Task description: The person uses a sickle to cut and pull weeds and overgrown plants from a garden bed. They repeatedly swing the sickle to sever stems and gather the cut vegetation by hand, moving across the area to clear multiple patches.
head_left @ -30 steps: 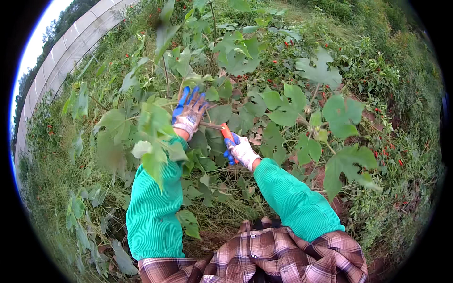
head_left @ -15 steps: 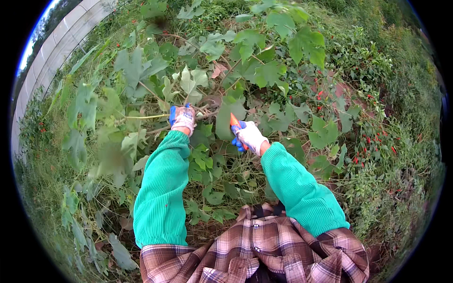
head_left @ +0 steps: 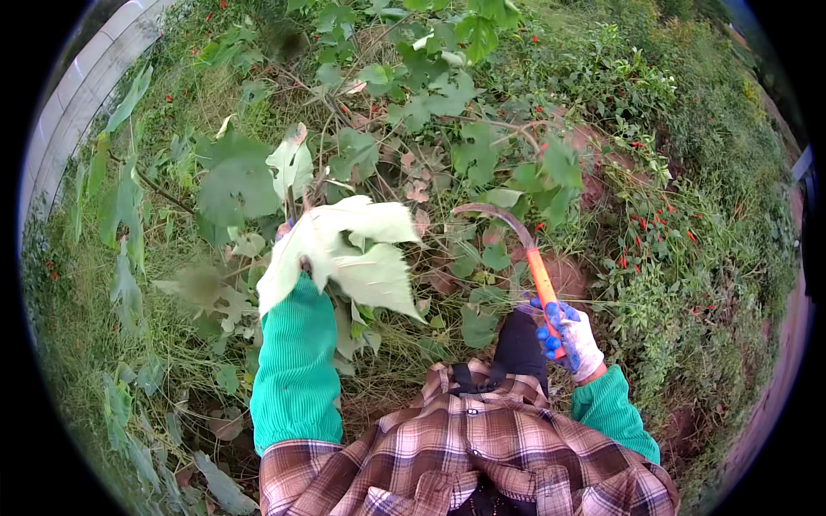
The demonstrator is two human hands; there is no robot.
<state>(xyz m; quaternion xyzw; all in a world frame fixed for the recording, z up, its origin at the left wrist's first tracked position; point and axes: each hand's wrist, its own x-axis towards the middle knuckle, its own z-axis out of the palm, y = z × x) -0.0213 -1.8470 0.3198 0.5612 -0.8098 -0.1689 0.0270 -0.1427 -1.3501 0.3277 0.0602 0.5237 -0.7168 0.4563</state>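
My right hand, in a white glove with blue on it, is closed around the orange handle of a sickle. Its dark curved blade arcs up and to the left, apart from the stems around it. A big pale leaf, underside showing, covers most of my left hand. Only a bit of that hand shows at the leaf's upper left edge, where stems of the broad-leaved plant come together; it appears closed on them.
Broad green leaves spread around my left arm. Bushes with small red peppers grow at the right. A pale curved wall or strip runs along the upper left. Dry grass and reddish soil show between the plants.
My right hand with the sickle has drawn back from the stems, down and to the right. My left hand has moved slightly left and down, and a pale leaf now covers it.
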